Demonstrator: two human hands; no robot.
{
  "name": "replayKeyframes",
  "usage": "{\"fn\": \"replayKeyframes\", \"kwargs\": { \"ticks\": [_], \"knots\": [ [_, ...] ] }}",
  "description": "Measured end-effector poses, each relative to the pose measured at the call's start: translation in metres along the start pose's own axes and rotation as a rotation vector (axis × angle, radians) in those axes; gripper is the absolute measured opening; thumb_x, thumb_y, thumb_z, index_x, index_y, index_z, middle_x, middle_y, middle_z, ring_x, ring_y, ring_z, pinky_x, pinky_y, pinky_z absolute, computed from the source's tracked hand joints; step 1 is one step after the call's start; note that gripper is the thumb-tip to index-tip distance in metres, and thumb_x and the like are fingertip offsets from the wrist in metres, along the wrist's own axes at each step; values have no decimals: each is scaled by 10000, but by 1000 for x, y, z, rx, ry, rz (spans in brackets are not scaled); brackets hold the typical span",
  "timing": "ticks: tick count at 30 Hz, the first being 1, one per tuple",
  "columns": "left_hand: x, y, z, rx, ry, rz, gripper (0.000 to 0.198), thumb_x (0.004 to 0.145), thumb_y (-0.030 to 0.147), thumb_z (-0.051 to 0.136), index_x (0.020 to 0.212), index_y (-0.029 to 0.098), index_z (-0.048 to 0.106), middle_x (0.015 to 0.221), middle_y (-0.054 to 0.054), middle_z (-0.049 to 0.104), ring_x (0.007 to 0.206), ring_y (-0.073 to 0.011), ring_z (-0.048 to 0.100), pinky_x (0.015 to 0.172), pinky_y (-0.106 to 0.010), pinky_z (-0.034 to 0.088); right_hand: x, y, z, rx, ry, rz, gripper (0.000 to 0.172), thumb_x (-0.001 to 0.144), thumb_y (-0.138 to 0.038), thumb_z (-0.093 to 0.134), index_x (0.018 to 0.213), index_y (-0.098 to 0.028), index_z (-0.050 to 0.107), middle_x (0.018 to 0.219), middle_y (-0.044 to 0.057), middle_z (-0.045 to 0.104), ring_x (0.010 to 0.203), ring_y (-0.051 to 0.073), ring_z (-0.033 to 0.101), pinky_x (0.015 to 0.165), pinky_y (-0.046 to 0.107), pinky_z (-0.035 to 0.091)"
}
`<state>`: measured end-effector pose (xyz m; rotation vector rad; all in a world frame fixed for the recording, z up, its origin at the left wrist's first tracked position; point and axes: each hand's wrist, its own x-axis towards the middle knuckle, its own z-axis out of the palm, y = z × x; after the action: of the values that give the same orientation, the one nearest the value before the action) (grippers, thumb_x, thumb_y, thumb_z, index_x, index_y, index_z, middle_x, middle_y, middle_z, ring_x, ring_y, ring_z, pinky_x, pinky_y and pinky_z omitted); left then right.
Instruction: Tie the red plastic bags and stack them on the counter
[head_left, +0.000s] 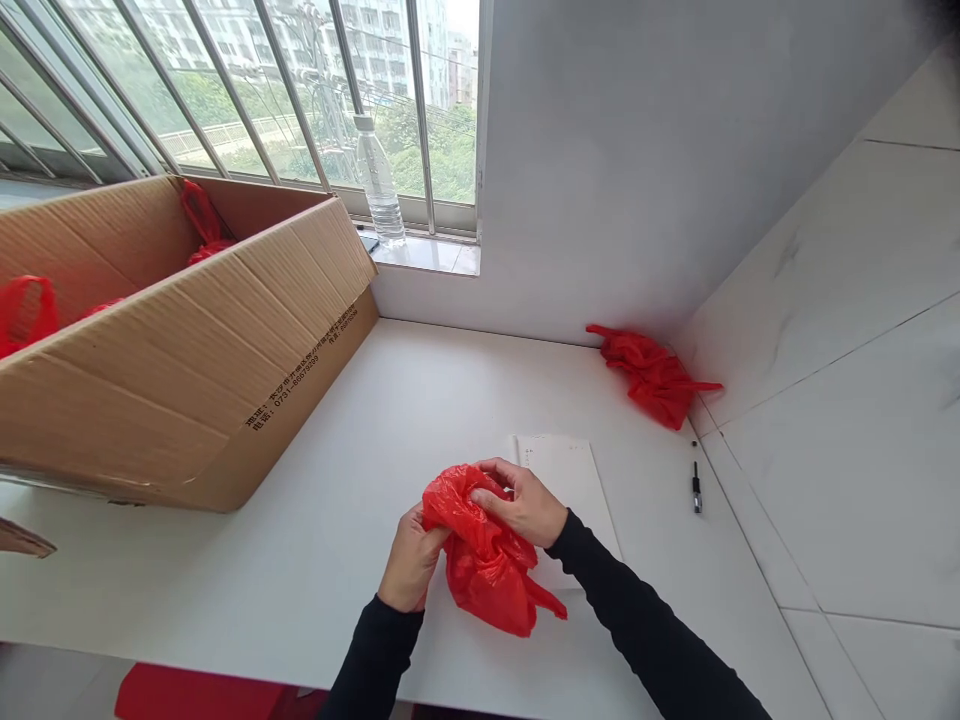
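Note:
A crumpled red plastic bag point(484, 560) rests low over the white table point(360, 470), held between both hands. My left hand point(409, 560) grips its left side from below, fingers closed into the plastic. My right hand point(521, 503) lies over the top of the bag with fingers curled and pinching it. Under my right forearm lies a white sheet of paper point(570, 470).
A large open cardboard box point(187, 350) with red bags inside fills the left of the table. More red bags point(652, 375) are heaped in the far right corner. A black pen point(697, 490) lies by the tiled wall. A water bottle point(379, 185) stands on the sill.

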<state>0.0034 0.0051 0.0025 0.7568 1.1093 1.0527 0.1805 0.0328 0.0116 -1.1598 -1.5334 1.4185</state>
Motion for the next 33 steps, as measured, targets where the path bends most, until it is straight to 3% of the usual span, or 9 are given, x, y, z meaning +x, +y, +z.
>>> {"fn": "replayKeyframes", "kwargs": {
  "ticks": [8, 14, 17, 20, 23, 26, 29, 31, 33],
  "knots": [
    [4, -7, -4, -153, -55, -20, 536, 699, 259, 809, 1210, 230, 651, 981, -53, 762, 895, -253, 713, 792, -335, 547, 7, 13, -1, 178, 138, 52, 265, 851, -458, 650, 906, -199, 644, 845, 15, 688, 770, 184, 642, 744, 322, 524],
    [6, -11, -4, -191, -29, -37, 466, 781, 373, 763, 1200, 209, 641, 1029, -70, 757, 926, -248, 717, 771, -315, 555, 2, 17, -3, 251, 46, 93, 371, 844, -461, 681, 1108, -211, 606, 1065, 55, 708, 983, 220, 675, 903, 375, 533],
    [4, -10, -1, -196, -55, -47, 497, 804, 386, 741, 1254, 231, 599, 1094, -77, 743, 952, -248, 716, 786, -321, 559, 2, 18, -1, 289, 81, 80, 333, 835, -456, 694, 1029, -195, 626, 1021, 56, 713, 944, 216, 681, 893, 368, 536],
    [1, -11, 1, -158, -137, -68, 551, 768, 335, 782, 1261, 221, 565, 1133, -98, 727, 996, -262, 707, 823, -344, 562, 5, 22, 0, 364, 136, 96, 340, 823, -465, 705, 1010, -193, 626, 995, 60, 716, 920, 222, 686, 886, 384, 544],
    [2, -16, -2, -124, -114, -45, 588, 704, 303, 828, 1212, 190, 554, 1109, -118, 726, 1014, -290, 702, 852, -388, 567, 5, 24, -2, 380, 86, 138, 472, 821, -482, 706, 1182, -206, 579, 1112, 85, 701, 1014, 239, 681, 931, 414, 542],
    [4, -22, -7, -78, 2, -3, 663, 706, 357, 813, 1267, 183, 507, 1143, -138, 710, 1056, -309, 689, 887, -432, 564, -5, 20, -3, 234, 106, 189, 626, 868, -525, 635, 1385, -230, 444, 1252, 114, 640, 1121, 237, 646, 995, 431, 510],
    [5, -24, -15, 87, 159, 168, 797, 740, 365, 773, 1427, 236, 391, 1360, -139, 593, 1230, -283, 596, 997, -412, 518, -26, 11, -3, -62, 222, 157, 592, 895, -544, 580, 1397, -261, 443, 1320, 113, 577, 1180, 240, 590, 1027, 442, 475],
    [7, -23, -22, 288, 233, 277, 739, 803, 366, 704, 1462, 287, 379, 1443, -109, 512, 1261, -255, 562, 1016, -394, 505, -41, 5, -1, -253, 217, 123, 578, 859, -521, 634, 1360, -273, 485, 1281, 101, 584, 1134, 255, 586, 979, 448, 491],
    [11, -20, -32, 551, 262, 336, 562, 861, 366, 618, 1401, 286, 485, 1357, -94, 558, 1126, -229, 619, 953, -394, 532, -52, 2, 0, -380, 161, 100, 515, 844, -464, 658, 1303, -263, 538, 1155, 82, 631, 1013, 248, 606, 906, 436, 507]
  ]
}}
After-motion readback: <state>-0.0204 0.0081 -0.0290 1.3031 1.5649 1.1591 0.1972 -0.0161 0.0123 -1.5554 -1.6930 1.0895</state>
